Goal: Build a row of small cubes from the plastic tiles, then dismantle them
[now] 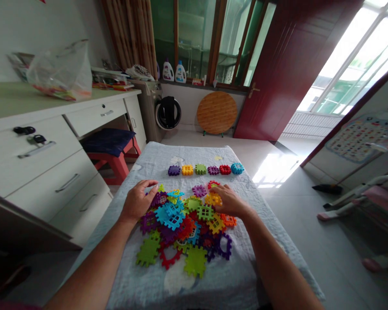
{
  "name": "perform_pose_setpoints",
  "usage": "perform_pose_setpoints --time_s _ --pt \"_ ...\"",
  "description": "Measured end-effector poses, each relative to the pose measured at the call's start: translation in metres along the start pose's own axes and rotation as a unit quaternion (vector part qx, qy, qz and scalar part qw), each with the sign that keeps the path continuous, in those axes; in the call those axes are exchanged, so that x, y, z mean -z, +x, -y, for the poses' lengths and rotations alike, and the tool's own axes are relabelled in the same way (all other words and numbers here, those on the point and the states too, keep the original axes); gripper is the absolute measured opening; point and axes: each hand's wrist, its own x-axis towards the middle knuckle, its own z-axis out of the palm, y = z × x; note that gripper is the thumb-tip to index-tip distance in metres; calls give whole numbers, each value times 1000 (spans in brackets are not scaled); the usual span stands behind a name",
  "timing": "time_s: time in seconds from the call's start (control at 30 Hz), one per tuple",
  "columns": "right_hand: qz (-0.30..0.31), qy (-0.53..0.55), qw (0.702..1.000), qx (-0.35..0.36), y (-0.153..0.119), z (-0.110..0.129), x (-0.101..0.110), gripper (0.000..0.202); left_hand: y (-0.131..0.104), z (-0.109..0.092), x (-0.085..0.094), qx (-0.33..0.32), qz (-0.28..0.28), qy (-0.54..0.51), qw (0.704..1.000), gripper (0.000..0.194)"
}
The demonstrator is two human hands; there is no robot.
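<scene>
A heap of colourful plastic interlocking building tiles with toothed edges lies on the cloth-covered table. My left hand (136, 201) rests at the heap's left side, thumb and fingers apart, beside a purple tile (158, 199). On the far right side, my right hand (231, 200) reaches over the heap with its fingers spread around a yellow tile (213, 199); no firm grip shows. Light blue window tiles (173, 214) lie in the middle, and a green tile (195, 261) lies at the near edge. Behind the heap stands a row of several assembled cubes, among them a yellow cube (187, 170).
The table's pale blue cloth (123, 269) hangs over its edges. To the left are a white drawer desk (48, 172) and a red stool (121, 161) with a dark cushion. A washing machine (150, 110), a round wooden tabletop (217, 113) and a red door (278, 73) stand beyond.
</scene>
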Motion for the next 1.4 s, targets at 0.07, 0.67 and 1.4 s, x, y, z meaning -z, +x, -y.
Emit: perform_pose_setpoints --time_s 0.07,0.67,1.4 --pt "10 22 1000 3 -1 -2 -2 49 0 -1 0 3 0 -1 1000 30" --pt "-99 85 991 -32 -7 -19 -11 55 0 -2 0 3 10 -3 1000 31" --pt "-100 116 987 -47 -12 -12 -12 50 -1 2 -1 1 10 3 1000 32"
